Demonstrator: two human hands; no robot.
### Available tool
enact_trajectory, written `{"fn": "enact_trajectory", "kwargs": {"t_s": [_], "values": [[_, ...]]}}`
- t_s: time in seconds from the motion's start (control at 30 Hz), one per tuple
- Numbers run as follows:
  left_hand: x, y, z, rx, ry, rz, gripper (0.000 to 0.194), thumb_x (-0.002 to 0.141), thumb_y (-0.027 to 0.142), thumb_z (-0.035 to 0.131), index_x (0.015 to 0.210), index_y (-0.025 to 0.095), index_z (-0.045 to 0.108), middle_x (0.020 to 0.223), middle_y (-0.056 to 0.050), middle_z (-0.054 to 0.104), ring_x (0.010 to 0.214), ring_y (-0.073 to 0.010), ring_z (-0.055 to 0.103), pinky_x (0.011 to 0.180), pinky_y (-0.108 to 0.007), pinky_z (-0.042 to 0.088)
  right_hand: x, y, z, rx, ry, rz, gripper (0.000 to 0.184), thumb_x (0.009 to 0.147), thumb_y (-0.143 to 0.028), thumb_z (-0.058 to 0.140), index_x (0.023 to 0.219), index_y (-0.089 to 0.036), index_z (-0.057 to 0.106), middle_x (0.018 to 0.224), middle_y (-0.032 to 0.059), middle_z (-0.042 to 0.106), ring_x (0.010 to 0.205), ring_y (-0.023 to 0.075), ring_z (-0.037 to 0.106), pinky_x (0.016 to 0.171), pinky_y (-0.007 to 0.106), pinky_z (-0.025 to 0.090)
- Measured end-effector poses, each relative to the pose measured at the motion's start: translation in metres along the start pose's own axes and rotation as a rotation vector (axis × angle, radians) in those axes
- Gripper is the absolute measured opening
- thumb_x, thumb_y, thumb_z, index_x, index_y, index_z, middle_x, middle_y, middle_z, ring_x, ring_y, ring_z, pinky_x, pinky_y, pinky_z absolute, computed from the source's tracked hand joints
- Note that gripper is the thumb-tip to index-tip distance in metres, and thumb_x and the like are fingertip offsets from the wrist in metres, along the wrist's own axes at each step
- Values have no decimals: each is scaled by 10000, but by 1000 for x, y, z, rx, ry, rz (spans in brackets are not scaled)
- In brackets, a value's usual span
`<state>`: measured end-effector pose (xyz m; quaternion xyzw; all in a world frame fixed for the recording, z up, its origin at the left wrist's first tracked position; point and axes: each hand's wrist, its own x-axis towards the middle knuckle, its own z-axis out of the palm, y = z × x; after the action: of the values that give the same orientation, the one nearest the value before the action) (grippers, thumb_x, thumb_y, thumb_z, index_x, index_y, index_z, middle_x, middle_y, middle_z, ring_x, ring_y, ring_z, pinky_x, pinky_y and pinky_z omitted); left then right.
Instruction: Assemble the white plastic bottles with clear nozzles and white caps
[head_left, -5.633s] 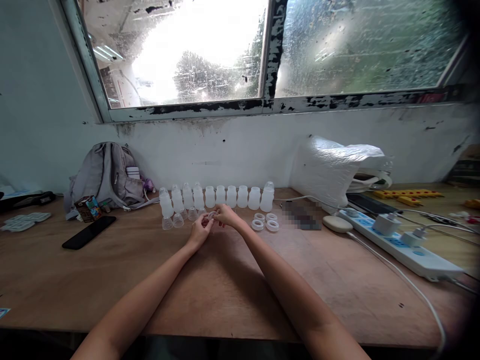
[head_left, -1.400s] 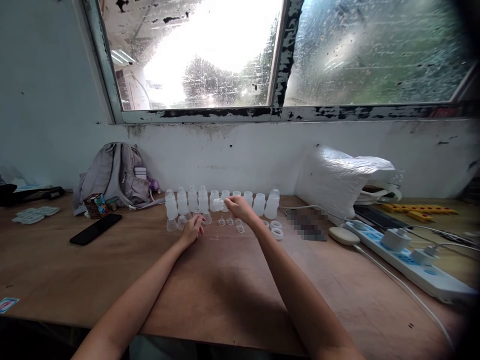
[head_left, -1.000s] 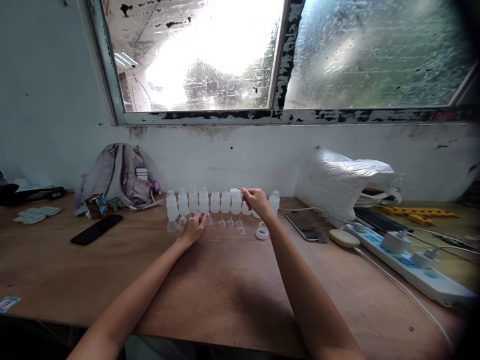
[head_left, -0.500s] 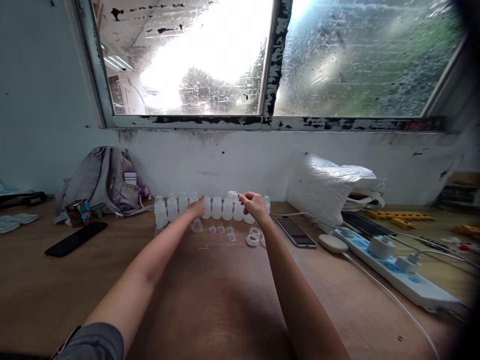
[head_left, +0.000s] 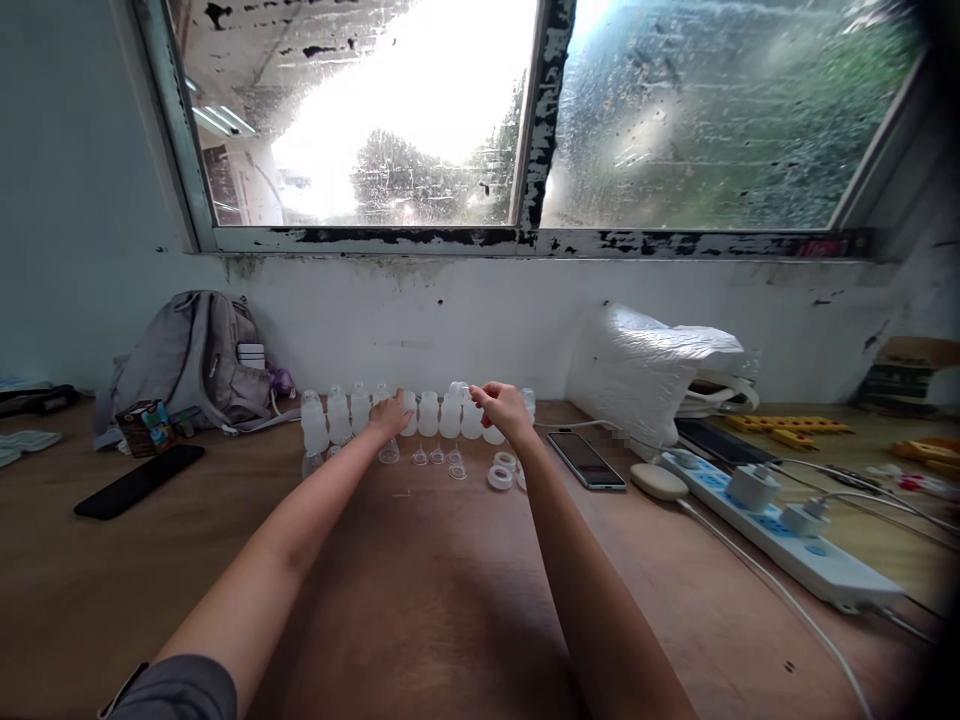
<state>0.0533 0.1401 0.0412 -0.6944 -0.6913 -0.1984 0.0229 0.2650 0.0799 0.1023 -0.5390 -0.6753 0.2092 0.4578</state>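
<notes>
A row of small white plastic bottles stands along the wall on the wooden table. My left hand reaches into the row, its fingers curled against one bottle. My right hand pinches at the clear top of a capped bottle further right. Clear teats and a clear cap lie in front of the row. White screw rings lie just under my right wrist.
A grey backpack, a small carton and a black phone are at the left. To the right lie another phone, a white plastic bag, a white oval object and a power strip with plugs and cables.
Both hands left a small part near the table and rose to the bottle row. My right hand set a capped bottle into the row; my left hand went from the teats up to a bottle.
</notes>
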Motion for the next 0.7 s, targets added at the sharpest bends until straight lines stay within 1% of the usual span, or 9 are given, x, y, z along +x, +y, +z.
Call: {"fn": "enact_trajectory", "kwargs": {"t_s": [0.1, 0.2, 0.3, 0.43, 0.6, 0.7], "values": [[-3, 1, -1, 65, -15, -5, 497, 796, 399, 386, 1202, 137, 270, 1016, -189, 559, 991, -303, 513, 773, -368, 371, -1, -1, 1, -9, -3, 0, 289, 726, -410, 463, 616, -155, 546, 506, -21, 541, 334, 56, 479, 406, 159, 376], [-6, 3, -3, 109, -20, 10, 508, 809, 385, 374, 1240, 173, 212, 1035, -163, 558, 984, -282, 521, 760, -343, 379, 1, 0, 2, -8, -9, 0, 285, 724, -407, 463, 620, -155, 548, 549, -14, 564, 332, 52, 477, 397, 159, 374], [-8, 5, -4, 135, -19, 33, 433, 816, 380, 368, 1198, 196, 282, 1006, -134, 572, 951, -264, 541, 731, -321, 391, 1, 1, 3, -9, -18, -2, 283, 724, -403, 464, 616, -153, 545, 548, -15, 559, 332, 51, 477, 393, 157, 372], [-9, 8, -10, 147, 19, 67, 340, 818, 366, 374, 1090, 164, 386, 940, -133, 587, 897, -253, 563, 696, -314, 401, 2, 1, 1, -11, -21, 7, 287, 727, -403, 464, 616, -151, 540, 493, -20, 529, 329, 57, 473, 379, 154, 361], [-18, 11, -29, 146, 91, 123, 299, 830, 379, 346, 1035, 172, 413, 868, -99, 598, 831, -234, 580, 658, -295, 403, 3, 2, 0, -5, -25, 5, 303, 731, -418, 463, 617, -149, 541, 456, -23, 505, 333, 65, 477, 370, 153, 359], [-34, 12, -41, 119, 193, 200, 346, 825, 457, 312, 980, 170, 427, 765, -68, 592, 738, -220, 588, 608, -280, 396, 3, 1, 2, -21, -23, 1, 299, 732, -411, 471, 607, -149, 543, 459, -21, 515, 339, 64, 483, 381, 153, 367]]}}
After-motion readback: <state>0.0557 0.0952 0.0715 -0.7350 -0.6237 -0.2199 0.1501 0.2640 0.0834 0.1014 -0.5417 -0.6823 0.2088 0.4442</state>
